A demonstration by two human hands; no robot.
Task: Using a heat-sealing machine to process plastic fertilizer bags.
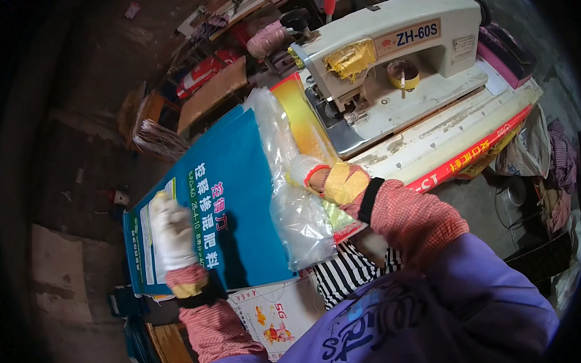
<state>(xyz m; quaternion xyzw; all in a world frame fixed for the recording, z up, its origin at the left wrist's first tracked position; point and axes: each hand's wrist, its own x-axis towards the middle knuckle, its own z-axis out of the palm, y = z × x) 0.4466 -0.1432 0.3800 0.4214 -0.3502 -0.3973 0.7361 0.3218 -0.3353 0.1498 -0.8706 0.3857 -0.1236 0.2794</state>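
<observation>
A blue printed sack (239, 177) lies flat across the work surface in front of me. Along its right side a clear plastic liner (298, 223) sticks out, crumpled and shiny. My right hand (312, 174), in a white glove with yellow tape at the wrist, has its fingers curled on the liner's edge. Over the sack's left part is my left hand (172, 227), also white-gloved; its fingers are smeared by motion. A dark shadow falls on the sack to its right. Beyond my right hand stands a white sewing machine (394, 43), its needle area near the liner.
A yellow and red sheet (301, 114) lies between liner and machine. A round yellow-rimmed dish (403, 75) sits on the machine bed. Pink thread cone (267, 40), a wooden board (214, 94) and white strings (158, 140) are at the far left. Plastic bags (523, 151) hang at right.
</observation>
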